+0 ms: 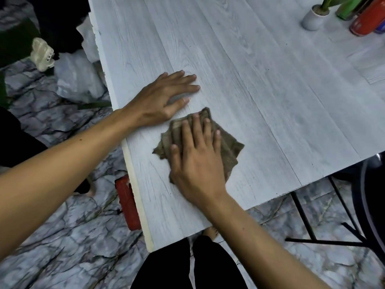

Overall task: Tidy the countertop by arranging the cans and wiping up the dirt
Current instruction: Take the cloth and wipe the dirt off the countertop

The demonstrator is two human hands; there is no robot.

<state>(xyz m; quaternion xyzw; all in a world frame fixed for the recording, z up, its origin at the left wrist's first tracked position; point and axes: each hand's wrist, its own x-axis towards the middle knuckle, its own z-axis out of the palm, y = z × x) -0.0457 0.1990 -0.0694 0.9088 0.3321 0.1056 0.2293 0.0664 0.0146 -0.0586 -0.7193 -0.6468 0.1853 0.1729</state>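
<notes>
The right hand (198, 163) lies flat on the cloth (231, 147) with straight, spread fingers. It grasps nothing and only presses, so the whole cloth rubs the tabletop (260, 90). The left hand (164, 97) rests released on the bare wood just beside the cloth, probably to steady the body. The cans (366, 19) stand grouped well beyond the 2 hands, to the far right, beside a pot (313, 19). I judge that only the wiping remains.

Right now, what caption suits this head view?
Right hand presses brown cloth on countertop; left hand rests flat beside it.

Brown cloth (231, 147) flat on countertop (270, 90); cans (366, 21) far corner.
</notes>
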